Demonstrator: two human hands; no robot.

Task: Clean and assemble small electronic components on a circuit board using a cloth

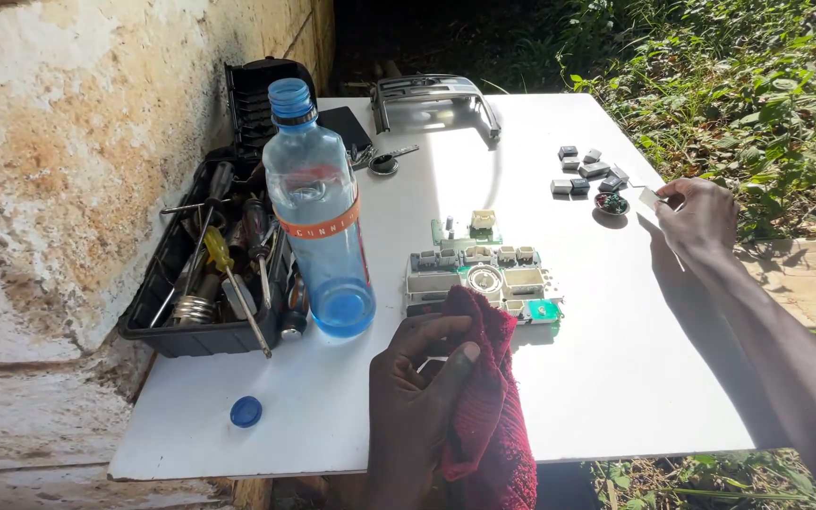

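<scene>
Outdoors, left hand (417, 397) grip clamped on red cloth (484, 397) beside circuit board (484, 274), right hand (701, 219) grip pinching small grey key piece (649, 197)

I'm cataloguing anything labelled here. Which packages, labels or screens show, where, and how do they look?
Plastic water bottle: stands uncapped by the black tool tray, clear blue with a blue neck ring.
Label band: narrow orange strip round the bottle's middle.
No screens or signs show.

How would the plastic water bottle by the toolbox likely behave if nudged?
The bottle stands tall and narrow, so it probably tips easily. Its blue cap lies on the table, so it could spill. It looks mostly full, likely heavy for its size.
</scene>
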